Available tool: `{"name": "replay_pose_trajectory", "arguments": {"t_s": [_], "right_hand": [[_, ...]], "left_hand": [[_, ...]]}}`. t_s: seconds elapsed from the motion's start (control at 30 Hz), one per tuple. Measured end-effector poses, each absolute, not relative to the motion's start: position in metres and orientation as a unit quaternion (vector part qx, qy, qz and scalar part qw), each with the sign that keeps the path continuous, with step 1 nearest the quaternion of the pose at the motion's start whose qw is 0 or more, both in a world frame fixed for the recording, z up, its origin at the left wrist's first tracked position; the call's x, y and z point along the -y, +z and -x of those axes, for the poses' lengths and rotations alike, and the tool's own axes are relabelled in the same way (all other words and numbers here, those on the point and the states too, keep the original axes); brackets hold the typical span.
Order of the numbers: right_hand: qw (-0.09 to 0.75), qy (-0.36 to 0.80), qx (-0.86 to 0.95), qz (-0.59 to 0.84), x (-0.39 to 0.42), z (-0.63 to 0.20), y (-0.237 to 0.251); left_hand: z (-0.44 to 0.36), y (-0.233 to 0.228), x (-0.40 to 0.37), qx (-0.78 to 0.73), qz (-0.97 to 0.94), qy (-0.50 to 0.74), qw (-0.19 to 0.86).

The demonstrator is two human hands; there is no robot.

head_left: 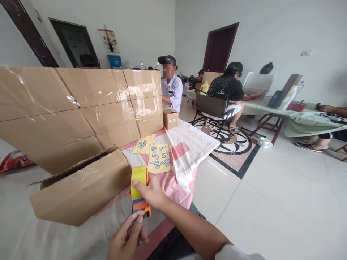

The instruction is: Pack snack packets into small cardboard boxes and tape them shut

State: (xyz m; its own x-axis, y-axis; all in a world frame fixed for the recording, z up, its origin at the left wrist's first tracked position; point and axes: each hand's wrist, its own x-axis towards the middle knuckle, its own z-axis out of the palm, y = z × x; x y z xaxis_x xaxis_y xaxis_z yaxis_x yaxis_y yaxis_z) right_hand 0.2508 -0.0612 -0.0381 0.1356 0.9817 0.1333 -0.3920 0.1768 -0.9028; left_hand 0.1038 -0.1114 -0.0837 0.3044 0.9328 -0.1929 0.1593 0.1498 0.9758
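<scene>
While my right grip [151,193] is clamping the tape dispenser [140,191], my left grip [127,238] is pinching its tape end beside the cardboard box [81,191].

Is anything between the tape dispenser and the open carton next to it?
Nothing visible. The tape dispenser, held in the right hand with the left hand at its lower end, sits right beside the open carton, with only bare tablecloth around.

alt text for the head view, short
Two hands hold a tape dispenser beside a cardboard box, right hand on the yellow roll, left hand at its base. Stacked taped boxes stand behind.
</scene>
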Motion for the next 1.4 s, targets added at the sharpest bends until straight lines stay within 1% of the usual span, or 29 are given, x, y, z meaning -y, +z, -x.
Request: {"name": "replay_pose_trajectory", "arguments": {"t_s": [0.1,0.17,0.27,0.43,0.6,0.73,0.8,0.93,1.1,1.2,1.3,1.4], "right_hand": [[0.648,0.586,0.328,0.36,0.051,-0.256,-0.039],[0.641,0.603,0.293,0.372,0.047,-0.259,-0.038],[0.649,0.586,0.286,0.393,0.043,-0.269,-0.031],[0.673,0.558,0.249,0.416,0.02,-0.298,-0.024],[0.646,0.506,0.315,0.477,0.008,-0.307,-0.036],[0.601,0.43,0.431,0.517,0.015,-0.3,-0.045],[0.586,0.426,0.46,0.513,0.017,-0.298,-0.047],[0.598,0.431,0.458,0.497,0.013,-0.298,-0.046],[0.625,0.407,0.444,0.497,0.007,-0.297,-0.038],[0.629,0.401,0.439,0.5,0.006,-0.296,-0.03],[0.627,0.373,0.457,0.509,0.006,-0.295,-0.022],[0.631,0.399,0.435,0.504,0.007,-0.296,-0.015]], "left_hand": [[-0.112,-0.085,0.109,-0.471,-0.551,0.344,0.596],[-0.118,-0.085,0.114,-0.482,-0.537,0.361,0.591],[-0.126,-0.082,0.13,-0.495,-0.525,0.356,0.593],[-0.128,-0.075,0.155,-0.497,-0.538,0.308,0.607],[-0.121,-0.08,0.161,-0.537,-0.504,0.307,0.603],[-0.117,-0.091,0.161,-0.506,-0.514,0.28,0.634],[-0.118,-0.094,0.163,-0.491,-0.515,0.281,0.644],[-0.119,-0.087,0.166,-0.487,-0.508,0.305,0.641],[-0.119,-0.073,0.168,-0.491,-0.506,0.311,0.637],[-0.12,-0.067,0.171,-0.486,-0.502,0.32,0.64],[-0.121,-0.062,0.174,-0.479,-0.497,0.328,0.645],[-0.121,-0.062,0.174,-0.477,-0.505,0.334,0.637]]}}
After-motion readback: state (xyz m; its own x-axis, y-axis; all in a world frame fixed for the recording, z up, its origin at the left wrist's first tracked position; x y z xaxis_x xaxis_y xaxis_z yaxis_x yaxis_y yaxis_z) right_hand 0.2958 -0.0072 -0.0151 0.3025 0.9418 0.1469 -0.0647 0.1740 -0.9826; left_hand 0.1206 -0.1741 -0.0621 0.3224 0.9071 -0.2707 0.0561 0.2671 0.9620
